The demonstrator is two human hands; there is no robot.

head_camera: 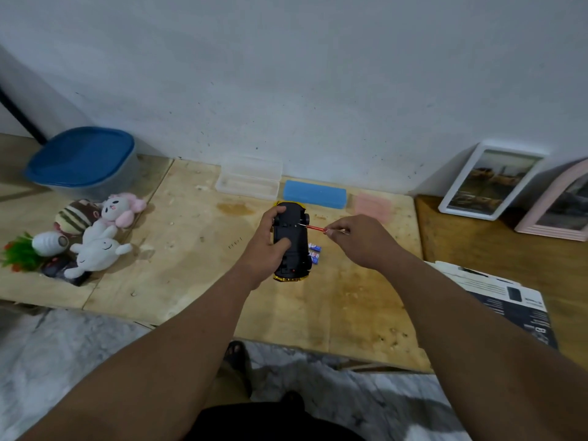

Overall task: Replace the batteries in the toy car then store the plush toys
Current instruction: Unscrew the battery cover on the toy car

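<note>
We have the car [291,241] upside down near the bench's [191,281] far edge, long axis running from us toward the wall. Left hand [270,246] grips it from the left side. Right hand [356,240] pinches the screwdriver [313,228], which lies crosswise, tip at the underside near the far end. Two batteries [314,252] lie just right of the car. Plush toys [98,233] sit well apart, toward the left edge.
</note>
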